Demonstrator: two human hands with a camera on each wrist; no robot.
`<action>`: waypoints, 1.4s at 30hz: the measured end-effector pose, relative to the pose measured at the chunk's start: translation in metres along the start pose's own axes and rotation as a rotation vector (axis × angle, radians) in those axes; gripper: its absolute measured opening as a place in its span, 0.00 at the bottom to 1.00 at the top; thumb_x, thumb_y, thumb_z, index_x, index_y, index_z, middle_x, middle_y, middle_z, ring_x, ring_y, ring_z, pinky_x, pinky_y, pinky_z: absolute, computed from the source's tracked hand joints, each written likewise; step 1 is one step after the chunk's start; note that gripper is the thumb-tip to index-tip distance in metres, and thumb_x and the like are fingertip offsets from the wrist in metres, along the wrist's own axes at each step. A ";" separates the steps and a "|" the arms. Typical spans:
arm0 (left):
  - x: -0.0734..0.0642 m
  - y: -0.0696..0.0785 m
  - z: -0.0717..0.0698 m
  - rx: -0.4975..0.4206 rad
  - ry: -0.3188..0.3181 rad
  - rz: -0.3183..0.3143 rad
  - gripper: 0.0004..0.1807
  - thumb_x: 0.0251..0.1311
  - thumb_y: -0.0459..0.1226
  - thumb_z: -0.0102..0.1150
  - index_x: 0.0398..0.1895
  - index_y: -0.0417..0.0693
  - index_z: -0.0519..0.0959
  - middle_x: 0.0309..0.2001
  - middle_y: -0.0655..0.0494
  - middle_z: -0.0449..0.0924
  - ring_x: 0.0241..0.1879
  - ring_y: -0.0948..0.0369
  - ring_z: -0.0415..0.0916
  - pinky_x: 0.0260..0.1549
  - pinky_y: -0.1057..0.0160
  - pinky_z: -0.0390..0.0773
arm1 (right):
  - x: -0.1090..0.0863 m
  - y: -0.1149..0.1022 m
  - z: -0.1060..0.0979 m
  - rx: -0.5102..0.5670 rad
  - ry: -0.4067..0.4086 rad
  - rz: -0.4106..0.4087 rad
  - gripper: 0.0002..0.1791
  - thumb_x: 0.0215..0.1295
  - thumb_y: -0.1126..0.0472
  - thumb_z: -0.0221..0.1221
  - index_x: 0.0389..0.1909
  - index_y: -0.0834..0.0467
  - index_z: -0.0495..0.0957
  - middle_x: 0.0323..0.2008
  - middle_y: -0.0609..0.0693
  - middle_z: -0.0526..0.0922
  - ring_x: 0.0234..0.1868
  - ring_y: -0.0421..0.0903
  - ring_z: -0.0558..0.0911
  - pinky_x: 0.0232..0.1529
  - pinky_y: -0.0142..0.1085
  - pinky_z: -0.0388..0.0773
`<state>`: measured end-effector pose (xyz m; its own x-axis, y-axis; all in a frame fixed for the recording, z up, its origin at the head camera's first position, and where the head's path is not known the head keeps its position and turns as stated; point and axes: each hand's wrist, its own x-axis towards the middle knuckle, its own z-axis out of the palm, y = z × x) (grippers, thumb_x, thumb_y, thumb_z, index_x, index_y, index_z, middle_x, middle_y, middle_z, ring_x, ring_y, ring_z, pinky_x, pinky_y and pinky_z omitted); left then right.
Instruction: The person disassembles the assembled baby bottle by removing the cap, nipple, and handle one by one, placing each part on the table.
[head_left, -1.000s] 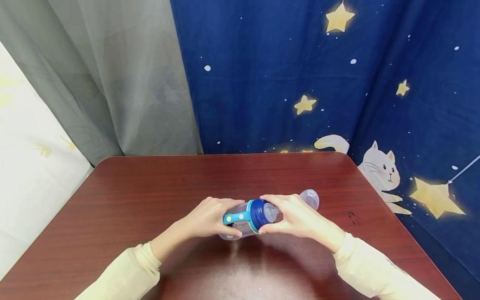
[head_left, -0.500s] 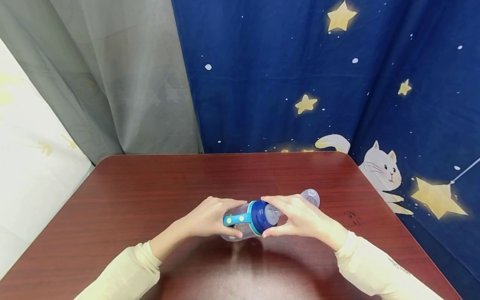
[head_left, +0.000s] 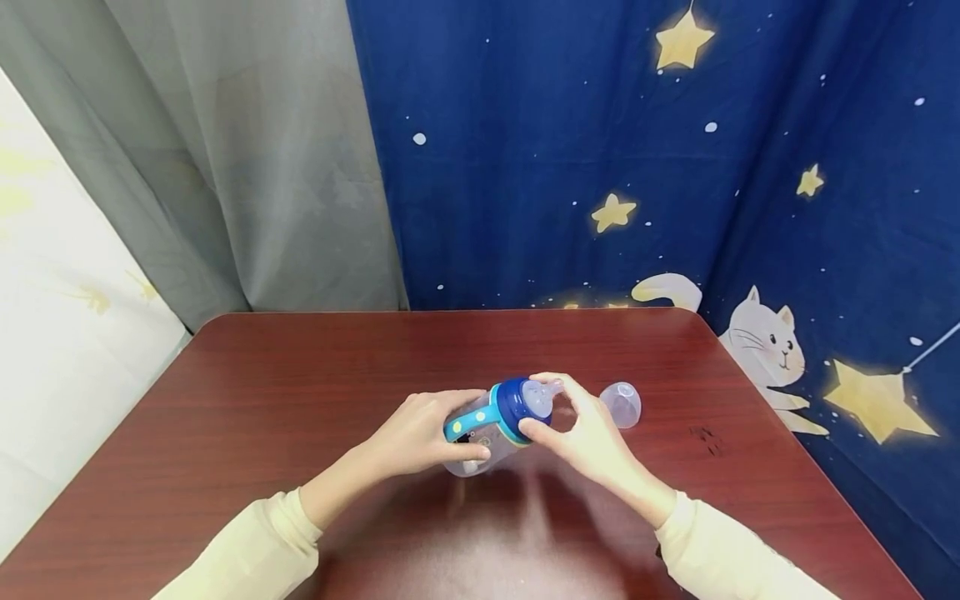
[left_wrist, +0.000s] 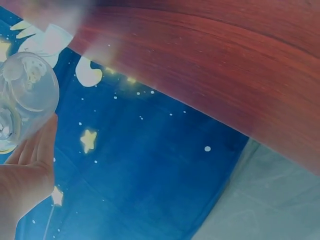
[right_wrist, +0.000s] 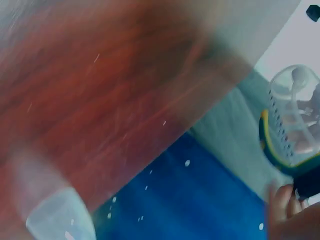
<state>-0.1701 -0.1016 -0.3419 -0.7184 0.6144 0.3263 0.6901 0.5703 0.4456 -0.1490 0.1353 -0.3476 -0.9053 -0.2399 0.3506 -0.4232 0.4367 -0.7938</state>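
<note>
I count one worktop [head_left: 300, 375]; two hands, the left hand [head_left: 423, 433] clamped round the body and the right hand [head_left: 588, 429] on the blue top of one bottle [head_left: 498, 422], over the worktop's middle, its long axis oblique, teat end pointing far right; one clear cap [head_left: 621, 406] beyond.

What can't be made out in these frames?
Print on the bottle: head view, too small.
Left hand: head view, some fingers hidden behind hand and bottle.
Part of the bottle: left wrist view, cut off by left edge.
Clear cap: right wrist view, cut off by bottom edge.
Right hand: right wrist view, cut off by right edge.
</note>
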 end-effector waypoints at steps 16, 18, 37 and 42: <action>0.001 0.011 -0.006 0.024 -0.086 0.064 0.37 0.42 0.60 0.60 0.54 0.50 0.71 0.39 0.64 0.76 0.30 0.71 0.71 0.26 0.72 0.70 | -0.001 0.004 0.005 -0.330 0.088 -0.204 0.23 0.44 0.43 0.62 0.39 0.50 0.70 0.28 0.42 0.79 0.27 0.35 0.76 0.23 0.28 0.71; 0.002 0.010 -0.008 0.051 -0.092 0.085 0.37 0.42 0.59 0.61 0.55 0.49 0.71 0.41 0.63 0.76 0.31 0.71 0.71 0.26 0.72 0.70 | -0.002 0.008 0.006 -0.309 0.087 -0.259 0.25 0.43 0.42 0.62 0.40 0.51 0.69 0.29 0.44 0.79 0.28 0.37 0.76 0.24 0.28 0.72; 0.005 0.007 -0.005 -0.107 -0.150 0.088 0.34 0.43 0.58 0.60 0.54 0.51 0.72 0.35 0.68 0.76 0.29 0.71 0.70 0.25 0.72 0.71 | 0.008 0.011 -0.004 -0.217 0.011 -0.482 0.31 0.49 0.34 0.54 0.44 0.55 0.70 0.36 0.43 0.74 0.36 0.40 0.74 0.31 0.32 0.73; 0.007 0.008 -0.003 -0.068 -0.073 0.061 0.35 0.43 0.60 0.59 0.53 0.51 0.72 0.34 0.69 0.75 0.28 0.72 0.69 0.25 0.72 0.71 | 0.006 0.003 0.001 -0.216 0.052 -0.209 0.26 0.46 0.41 0.60 0.45 0.47 0.69 0.38 0.39 0.73 0.36 0.38 0.74 0.31 0.33 0.74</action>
<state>-0.1695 -0.0943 -0.3338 -0.6653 0.6864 0.2938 0.7229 0.4937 0.4834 -0.1553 0.1344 -0.3479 -0.7960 -0.3017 0.5248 -0.5937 0.5585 -0.5793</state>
